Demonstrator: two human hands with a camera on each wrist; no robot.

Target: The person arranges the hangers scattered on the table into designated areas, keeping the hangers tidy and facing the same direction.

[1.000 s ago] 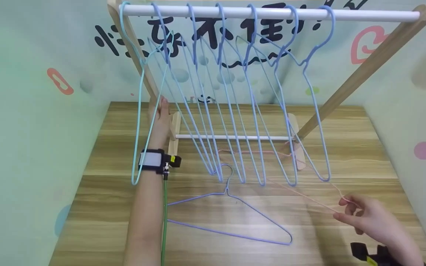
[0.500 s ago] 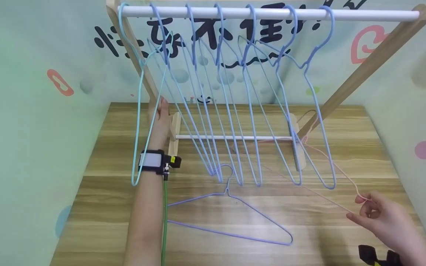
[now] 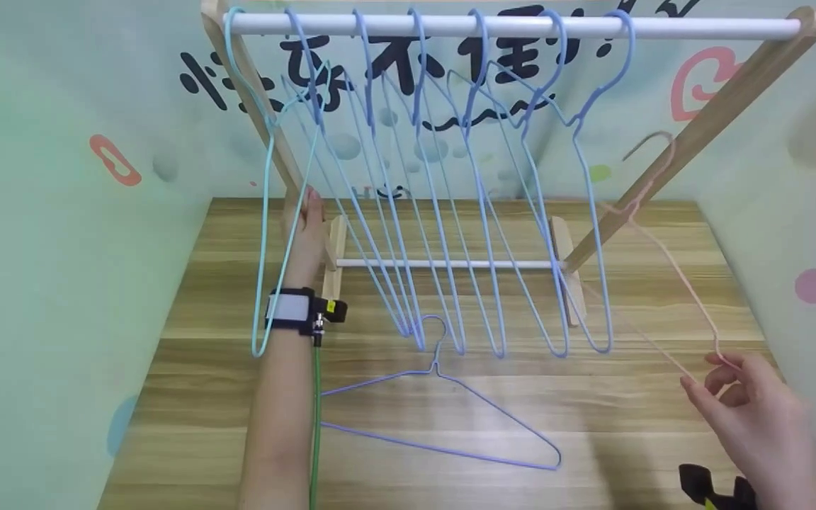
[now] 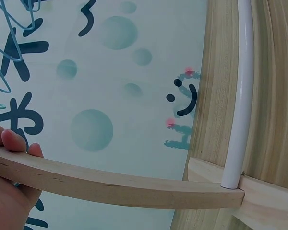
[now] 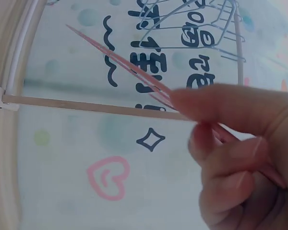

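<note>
At the right, my right hand [image 3: 751, 414] pinches one end of a pink wire hanger [image 3: 684, 276], its hook pointing up in front of the rack's right post. In the right wrist view the thumb and fingers close on the hanger's pink wire [image 5: 139, 72]. My left hand [image 3: 307, 241] grips the left wooden post [image 4: 110, 184] of the rack, fingertips showing over its edge in the left wrist view. Several blue hangers [image 3: 482, 205] and a light cyan hanger [image 3: 264, 219] hang from the white top rail [image 3: 705, 28].
A purple-blue hanger [image 3: 500, 409] lies flat on the wooden tabletop [image 3: 188, 425] below the rack. The rack's lower white bar [image 3: 450, 264] runs between two wooden feet. A green cable [image 3: 316, 425] trails along the left forearm. Printed walls stand around the table.
The right hand has moved right with the pink hanger, whose hook has risen from near the rack's base to well above it. The left hand stays on the post.
</note>
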